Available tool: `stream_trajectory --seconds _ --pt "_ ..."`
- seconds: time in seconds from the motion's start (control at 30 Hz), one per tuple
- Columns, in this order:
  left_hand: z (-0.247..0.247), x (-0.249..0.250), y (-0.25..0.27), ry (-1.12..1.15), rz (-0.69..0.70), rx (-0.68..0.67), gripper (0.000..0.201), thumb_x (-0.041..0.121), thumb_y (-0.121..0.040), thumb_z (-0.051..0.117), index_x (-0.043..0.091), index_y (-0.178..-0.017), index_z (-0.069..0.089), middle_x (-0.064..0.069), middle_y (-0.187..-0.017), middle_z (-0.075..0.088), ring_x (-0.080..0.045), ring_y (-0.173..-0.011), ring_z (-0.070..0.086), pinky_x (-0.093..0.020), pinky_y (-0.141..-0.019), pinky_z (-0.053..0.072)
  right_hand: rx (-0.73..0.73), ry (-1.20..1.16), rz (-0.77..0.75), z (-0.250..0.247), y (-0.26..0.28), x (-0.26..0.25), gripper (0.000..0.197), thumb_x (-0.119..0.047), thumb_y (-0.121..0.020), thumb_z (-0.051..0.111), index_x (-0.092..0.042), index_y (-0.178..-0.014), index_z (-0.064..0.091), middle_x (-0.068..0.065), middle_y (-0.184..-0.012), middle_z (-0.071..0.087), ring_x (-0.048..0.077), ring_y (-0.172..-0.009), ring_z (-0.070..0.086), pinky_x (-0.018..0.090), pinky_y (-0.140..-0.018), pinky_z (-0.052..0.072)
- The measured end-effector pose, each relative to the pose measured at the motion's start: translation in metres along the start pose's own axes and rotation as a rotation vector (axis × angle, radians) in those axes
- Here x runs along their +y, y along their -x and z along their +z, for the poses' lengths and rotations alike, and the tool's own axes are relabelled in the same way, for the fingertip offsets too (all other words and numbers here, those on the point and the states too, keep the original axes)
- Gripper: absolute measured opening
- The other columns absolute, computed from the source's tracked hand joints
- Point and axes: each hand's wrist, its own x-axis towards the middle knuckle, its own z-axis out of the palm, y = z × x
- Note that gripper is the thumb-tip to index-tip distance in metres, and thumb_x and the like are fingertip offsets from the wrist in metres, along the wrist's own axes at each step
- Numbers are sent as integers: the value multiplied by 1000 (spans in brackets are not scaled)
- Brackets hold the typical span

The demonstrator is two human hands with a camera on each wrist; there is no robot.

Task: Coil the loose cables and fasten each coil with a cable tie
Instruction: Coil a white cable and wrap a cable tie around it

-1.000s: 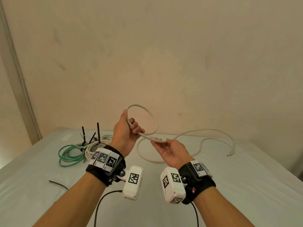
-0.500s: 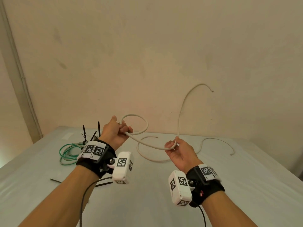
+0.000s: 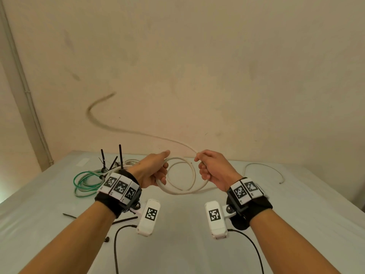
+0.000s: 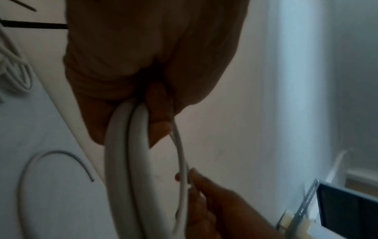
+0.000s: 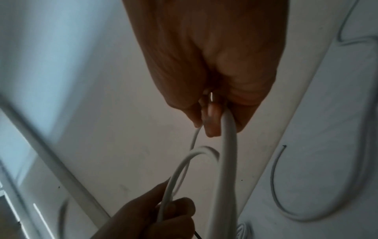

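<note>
White cable [image 3: 180, 176] is being wound into a coil held in the air between two hands above a pale table [image 3: 296, 224], in front of a bare wall [image 3: 217, 66]. The left hand [image 3: 152, 172] has its fingers curled round one side of the loops; the left wrist view shows at least two turns running side by side through that grip. The right hand [image 3: 213, 169], level with the left and just across the coil from it, is closed on the opposite side, where the cable passes between its curled fingers and thumb. The coil stands roughly upright and faces the person, its loops spanning the gap between the two fists. From the top of the right hand the free length of cable whips up and to the left across the wall, blurred by motion, so its end cannot be made out. The next turn looks to depend on that tail: it lies above and left of the coil, fed through the right hand, while the left hand seems placed to take each new loop. A second loose cable [image 3: 264, 171] lies curved on the table to the right, well apart from the hands. To the left, behind the left wrist, sit green [image 3: 85, 180] and white bundles with black ties [image 3: 120, 155] sticking up from them, and more ties [image 3: 124, 220] lie flat near the left forearm.
</note>
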Motion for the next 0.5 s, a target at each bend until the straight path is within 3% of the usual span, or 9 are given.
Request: stream_trajectory --seconds 0.17,0.27,0.33,0.4,0.43,0.5 --pt "7 -5 2 -12 0 -89 46 50 -104 51 15 -75 43 2 -54 34 -14 -44 29 -23 -41 35 -10 107 -52 7 -1 -6 25 -24 -107 56 -4 -105 71 -2 -63 45 11 -52 41 23 -48 38" --pt "10 -7 3 2 21 -114 44 52 -102 54 15 -82 43 4 -55 31 -13 -44 28 -22 -41 34 13 119 -49 9 2 -4 29 -34 -108 53 -12 -107 73 2 -76 53 17 -69 56 33 -65 57" --pt "15 -6 5 -18 77 -140 38 45 -98 64 13 -90 47 4 -56 31 -13 -46 29 -23 -43 34 -13 -8 12 12 8 -3 32 -38 -109 50 -12 -110 69 7 -85 61 24 -78 68 42 -76 65" --pt "20 -3 6 -90 180 -157 21 26 -94 67 10 -90 53 4 -55 33 -13 -45 32 -25 -45 36 -56 -92 40 16 13 -3 35 -42 -110 46 -12 -114 64 10 -84 65 25 -71 70 39 -67 64" --pt "23 -1 8 -132 242 -143 14 16 -92 65 9 -85 55 3 -55 36 -13 -44 35 -25 -45 37 -63 -82 32 17 14 -3 36 -43 -110 44 -13 -116 63 9 -79 64 21 -61 65 32 -57 58" --pt "27 6 10 -187 346 -70 13 5 -91 60 8 -81 52 -3 -61 41 -13 -44 39 -26 -44 39 -54 -59 -3 18 14 -4 37 -45 -111 41 -14 -116 60 4 -66 54 13 -47 42 24 -44 34"
